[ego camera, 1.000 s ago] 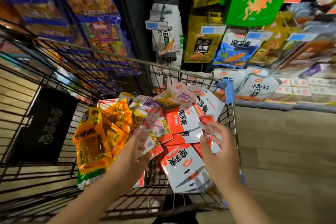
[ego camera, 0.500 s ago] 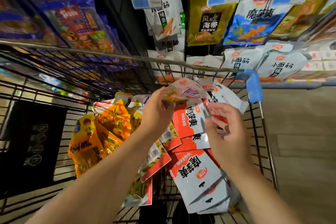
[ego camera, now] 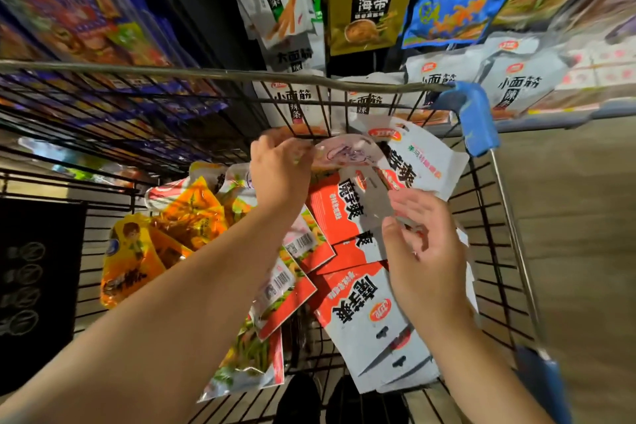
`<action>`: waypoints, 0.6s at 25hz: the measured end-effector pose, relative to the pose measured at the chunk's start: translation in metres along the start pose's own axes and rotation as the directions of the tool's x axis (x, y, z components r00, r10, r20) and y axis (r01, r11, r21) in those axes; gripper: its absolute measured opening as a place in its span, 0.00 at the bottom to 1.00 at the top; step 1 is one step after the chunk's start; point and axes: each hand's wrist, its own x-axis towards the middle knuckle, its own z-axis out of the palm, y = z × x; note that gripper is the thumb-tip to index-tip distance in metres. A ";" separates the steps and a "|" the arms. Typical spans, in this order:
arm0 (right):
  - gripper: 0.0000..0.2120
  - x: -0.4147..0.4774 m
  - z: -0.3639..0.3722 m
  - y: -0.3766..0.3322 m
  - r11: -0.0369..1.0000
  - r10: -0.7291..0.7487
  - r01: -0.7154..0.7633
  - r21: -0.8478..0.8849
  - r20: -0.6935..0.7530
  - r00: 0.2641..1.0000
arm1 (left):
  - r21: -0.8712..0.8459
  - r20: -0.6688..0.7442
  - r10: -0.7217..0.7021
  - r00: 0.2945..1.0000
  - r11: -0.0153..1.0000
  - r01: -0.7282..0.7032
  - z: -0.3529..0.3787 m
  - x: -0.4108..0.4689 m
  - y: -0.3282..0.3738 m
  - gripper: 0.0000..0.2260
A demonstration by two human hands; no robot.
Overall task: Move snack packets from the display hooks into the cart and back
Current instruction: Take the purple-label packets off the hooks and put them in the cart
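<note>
Yellow packets (ego camera: 137,251) slump at the left of the cart (ego camera: 206,74). The left grip (ego camera: 280,172) pinches the pale packet (ego camera: 347,155) by its top edge, up near the far rim. It looks like light, crinkly, slippery film, probably best held by that sealed edge. The right grip (ego camera: 426,258) is spread over the red-and-white packets (ego camera: 347,213).

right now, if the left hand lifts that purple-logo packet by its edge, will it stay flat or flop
Probably floppy: the purple-logo packet curves where the left hand pinches its edge. Likely light, since a fingertip pinch seems to carry it. Its glossy film may be slippery, so it could slide from a loose grip.
</note>
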 end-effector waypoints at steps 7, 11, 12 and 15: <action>0.13 0.002 -0.005 -0.004 0.996 0.040 -0.039 -0.082 0.021 0.999 | -0.296 0.084 -0.023 0.996 0.954 0.047 -0.034 -0.053 0.001 0.08; 0.26 -0.009 0.006 -0.014 0.988 0.082 -0.069 -0.138 0.098 0.992 | -0.539 0.043 -0.061 0.997 0.839 0.075 -0.092 -0.076 -0.004 0.10; 0.31 -0.013 0.010 -0.015 0.978 0.144 -0.118 -0.170 0.148 0.978 | -0.596 0.085 -0.092 0.992 0.793 0.125 -0.104 -0.082 -0.006 0.10; 0.36 -0.023 0.022 -0.021 0.939 0.339 -0.333 -0.083 0.369 0.865 | -0.711 0.296 -0.253 0.921 0.585 0.390 -0.132 -0.099 -0.016 0.10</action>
